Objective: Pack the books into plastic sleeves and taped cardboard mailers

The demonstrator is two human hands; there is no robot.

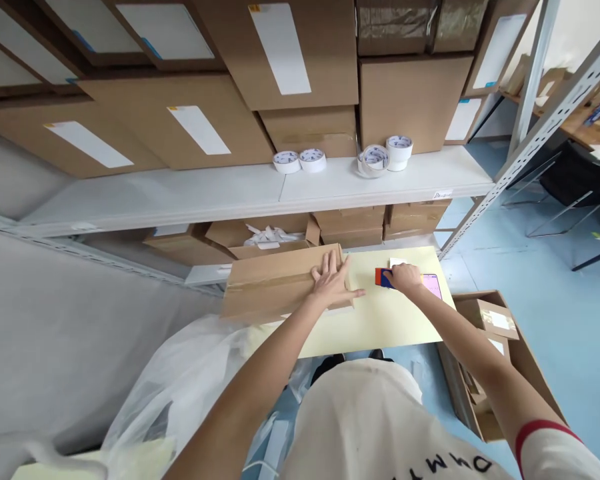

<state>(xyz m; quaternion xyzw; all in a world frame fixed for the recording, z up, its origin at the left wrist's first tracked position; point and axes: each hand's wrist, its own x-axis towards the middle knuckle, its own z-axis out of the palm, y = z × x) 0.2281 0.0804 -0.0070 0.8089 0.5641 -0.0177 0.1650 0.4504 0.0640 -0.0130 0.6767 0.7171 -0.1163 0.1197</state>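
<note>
My left hand [330,283] lies with spread fingers on the right end of a closed, taped cardboard box [270,280]. The box rests on a pale yellow tabletop [380,330]. To the right, my right hand [405,277] is closed around a blue tool with an orange end [384,277]; its kind is not clear, and the fingers cover part of it. Just beside that hand, a phone [432,285] with a pink screen lies on the tabletop. A small white piece [397,262] shows behind the hand.
A grey shelf [205,193] across the front carries large cartons [310,67] and several tape rolls [313,159]. An open carton [530,373] holding smaller boxes stands on the floor at right. White plastic sheeting [180,373] lies at left. A metal post [545,127] rises at right.
</note>
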